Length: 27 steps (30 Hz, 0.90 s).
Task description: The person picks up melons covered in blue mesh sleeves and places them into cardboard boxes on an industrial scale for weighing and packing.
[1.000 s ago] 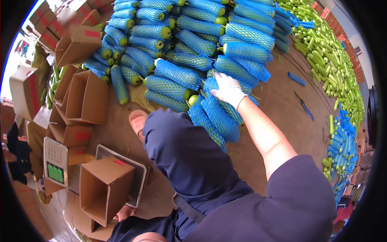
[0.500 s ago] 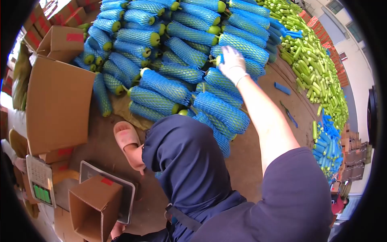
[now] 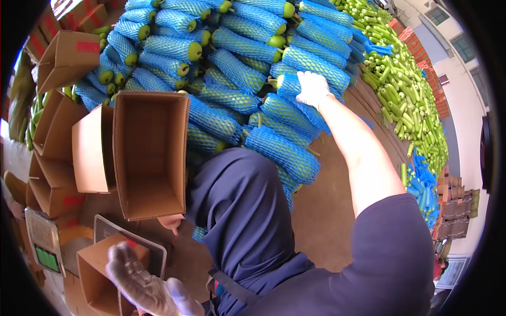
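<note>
My right hand (image 3: pixel 314 88), in a white glove, reaches to the pile with curled fingers closed on a long green gourd (image 3: pixel 289 84) in a blue foam net. More net-wrapped gourds (image 3: pixel 234 71) lie side by side around it. At the lower left, my left hand (image 3: pixel 145 284) wears a greyish glove. Its fingers are stretched out, with nothing held. Behind it is an open cardboard box (image 3: pixel 100 268). A larger open cardboard box (image 3: pixel 150 152) faces me farther up, apart from my left hand, covering some gourds and most of a foot.
Other cardboard boxes (image 3: pixel 58 121) crowd the left side, near a scale with a green display (image 3: pixel 47 258). Unwrapped green gourds (image 3: pixel 400 95) are heaped at the right, with blue foam nets (image 3: pixel 424 184) below them. Dark navy cloth (image 3: pixel 242 205) fills the middle foreground.
My right hand has closed its fingers on a wrapped gourd. My left hand has come into view. The large box has turned its open side toward me and shifted right.
</note>
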### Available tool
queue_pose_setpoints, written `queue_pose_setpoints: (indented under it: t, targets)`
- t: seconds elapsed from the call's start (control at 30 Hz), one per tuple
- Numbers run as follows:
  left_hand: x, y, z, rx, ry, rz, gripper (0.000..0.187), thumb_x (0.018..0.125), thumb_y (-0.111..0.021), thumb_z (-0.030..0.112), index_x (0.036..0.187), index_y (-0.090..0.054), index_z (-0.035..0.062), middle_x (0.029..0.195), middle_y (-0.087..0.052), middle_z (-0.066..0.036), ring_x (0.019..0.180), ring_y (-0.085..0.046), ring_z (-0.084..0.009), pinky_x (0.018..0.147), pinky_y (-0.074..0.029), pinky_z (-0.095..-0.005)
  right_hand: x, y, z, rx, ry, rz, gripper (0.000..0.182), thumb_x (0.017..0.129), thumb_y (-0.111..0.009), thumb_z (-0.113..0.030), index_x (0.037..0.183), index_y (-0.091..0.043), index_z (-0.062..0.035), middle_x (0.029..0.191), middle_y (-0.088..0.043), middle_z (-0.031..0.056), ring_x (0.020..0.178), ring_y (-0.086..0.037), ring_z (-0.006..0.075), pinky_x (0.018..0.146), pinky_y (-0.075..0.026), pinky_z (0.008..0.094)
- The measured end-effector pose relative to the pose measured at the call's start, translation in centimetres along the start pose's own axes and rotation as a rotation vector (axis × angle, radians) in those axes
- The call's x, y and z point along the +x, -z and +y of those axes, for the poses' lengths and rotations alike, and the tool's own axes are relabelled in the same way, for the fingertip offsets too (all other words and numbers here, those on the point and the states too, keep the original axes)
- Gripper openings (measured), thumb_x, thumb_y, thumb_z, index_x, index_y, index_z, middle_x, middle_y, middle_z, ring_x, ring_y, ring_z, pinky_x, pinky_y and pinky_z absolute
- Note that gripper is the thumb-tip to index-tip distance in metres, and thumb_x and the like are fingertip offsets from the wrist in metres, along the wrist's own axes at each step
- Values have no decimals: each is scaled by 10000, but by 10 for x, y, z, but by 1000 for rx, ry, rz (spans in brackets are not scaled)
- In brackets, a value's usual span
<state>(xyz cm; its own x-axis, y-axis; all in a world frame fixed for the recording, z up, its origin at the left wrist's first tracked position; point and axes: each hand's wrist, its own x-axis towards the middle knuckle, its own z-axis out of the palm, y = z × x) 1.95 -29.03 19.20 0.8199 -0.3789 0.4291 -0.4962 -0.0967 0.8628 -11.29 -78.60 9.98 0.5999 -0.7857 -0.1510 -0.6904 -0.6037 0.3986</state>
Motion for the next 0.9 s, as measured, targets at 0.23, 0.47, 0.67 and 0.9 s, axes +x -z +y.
queue_pose_setpoints:
  t: [0.23,0.47,0.67,0.9]
  targets:
    - [20,6,-2,-474,508,-298,670,954,-614,224,1501,-332,-41,1402,-530,-183,1277,-529,-290,1100,-370,-384,-18,91,-26,1651,277,-340,528,775,-815,-369,1165,-650,-53,1068,-683,62,958,-637,157,895,-510,332]
    - [60,-62,-16,-1242,737,-506,1020,832,-671,659,1555,-245,80,1448,-469,-175,1286,-513,-315,1091,-408,-522,-70,177,-86,1702,800,-583,830,934,-543,-648,1458,-438,-14,1252,-621,119,1083,-614,173,949,-500,319]
    - [-8,26,-28,-1244,774,-140,855,926,-580,601,1547,-257,111,1295,-558,-98,1048,-606,-229,923,-521,-450,26,27,45,257,4,361,763,771,-759,-435,1373,-515,-35,1367,-528,204,1252,-542,352,1041,-468,442]
    - [-79,145,-24,-1312,711,49,911,892,-686,496,1564,-218,96,1483,-437,-190,1304,-488,-377,1142,-346,-573,14,10,87,146,-272,-98,1059,644,-859,-483,1458,-356,-28,1416,-493,208,1308,-500,360,1083,-425,468]
